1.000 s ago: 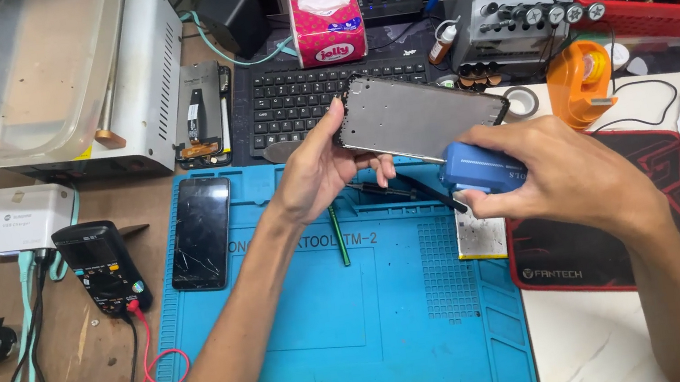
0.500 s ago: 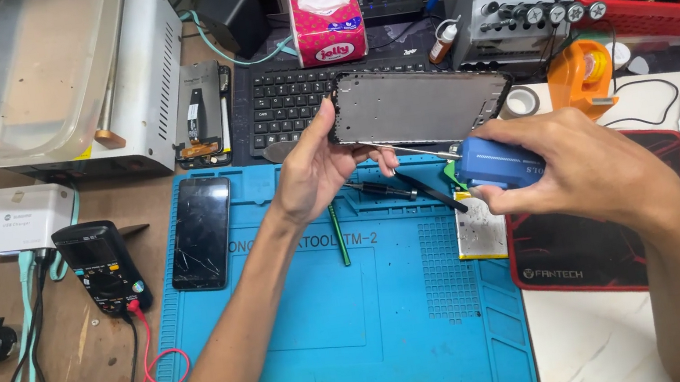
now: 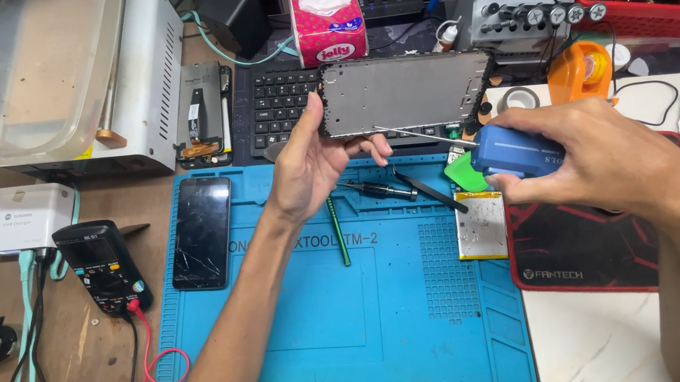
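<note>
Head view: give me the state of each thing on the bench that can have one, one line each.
Phone frame: held up flat in the left hand, bare, no screen.
Blue needle-tip bottle: held in the right hand, needle touching the frame's lower edge.
Black phone: lying flat on the blue mat, screen dark and cracked.
Multimeter: lying flat, leads plugged in.
Tissue box: open, tissue sticking out.
Battery: loose on the mat.

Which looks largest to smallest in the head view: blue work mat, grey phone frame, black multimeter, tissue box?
1. Blue work mat
2. Grey phone frame, though held up nearer the camera
3. Black multimeter and tissue box: look alike, unranked
</note>
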